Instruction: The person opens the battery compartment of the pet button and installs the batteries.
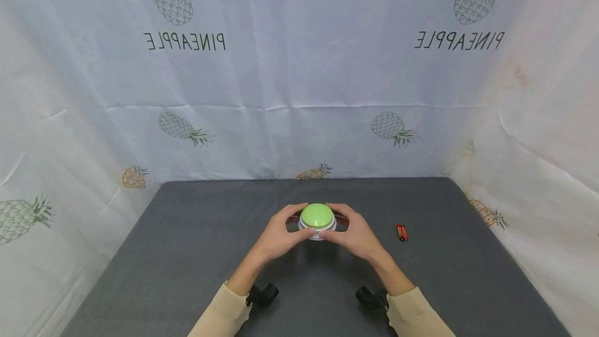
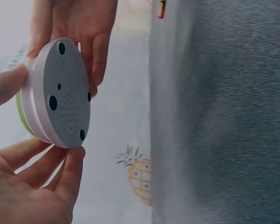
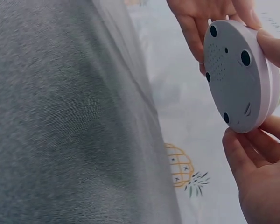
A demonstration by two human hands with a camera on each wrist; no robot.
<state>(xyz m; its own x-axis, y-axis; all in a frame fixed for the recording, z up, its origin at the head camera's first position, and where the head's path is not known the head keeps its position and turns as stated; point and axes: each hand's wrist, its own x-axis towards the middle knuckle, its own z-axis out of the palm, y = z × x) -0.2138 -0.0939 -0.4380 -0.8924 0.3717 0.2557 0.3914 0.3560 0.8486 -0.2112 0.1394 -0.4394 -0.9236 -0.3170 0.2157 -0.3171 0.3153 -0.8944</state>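
Observation:
Both hands grip one round buzzer button (image 1: 317, 216) between them, a green dome on a white base, held up off the table. My left hand (image 1: 276, 236) has its thumb at the near rim and its fingers round the left side. From the other side, my right hand (image 1: 359, 236) holds it the same way, the two thumbs close together. Both wrist views show the underside (image 2: 67, 100), flat and white, with several dark round feet and a patch of small holes. A small slotted catch (image 3: 248, 109) shows on it in the right wrist view.
Red and black batteries (image 1: 402, 232) lie side by side on the dark grey table (image 1: 196, 254), right of the hands. A pale curtain with pineapple prints (image 1: 290, 66) hangs behind and at both sides. Black wrist cameras (image 1: 263, 295) sit on both forearms.

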